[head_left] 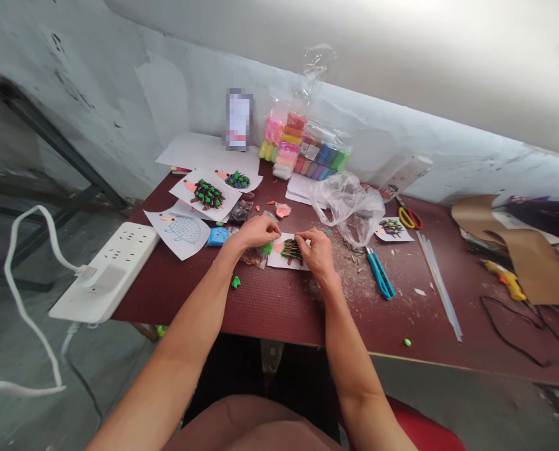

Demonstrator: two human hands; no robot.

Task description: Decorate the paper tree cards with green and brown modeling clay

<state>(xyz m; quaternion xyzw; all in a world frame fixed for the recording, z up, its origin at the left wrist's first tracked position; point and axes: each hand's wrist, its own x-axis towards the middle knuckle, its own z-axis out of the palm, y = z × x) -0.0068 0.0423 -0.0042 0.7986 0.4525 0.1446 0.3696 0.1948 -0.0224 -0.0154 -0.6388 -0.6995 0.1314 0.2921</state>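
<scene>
A small white card (pixel 274 260) lies on the table between my hands. On it is a hedgehog figure (pixel 291 249) with a pink face, green clay and dark spines. My left hand (pixel 259 231) is closed in a pinch over the card's left side; what its fingertips hold, if anything, is too small to make out. Just below it is a lump of green clay (pixel 267 248), near a crumpled plastic bag (pixel 255 257). My right hand (pixel 318 252) pinches at the figure's upper right, its fingertips hiding whatever they hold.
Finished hedgehog cards (pixel 207 194) and a blue hedgehog drawing (pixel 180 228) lie left. Clay packs (pixel 308 150) stand by the wall. To the right are a teal utility knife (pixel 380 274), scissors (pixel 410 217), glue sticks (pixel 440 285) and a glue gun (pixel 507 280). A power strip (pixel 110 269) overhangs the left edge.
</scene>
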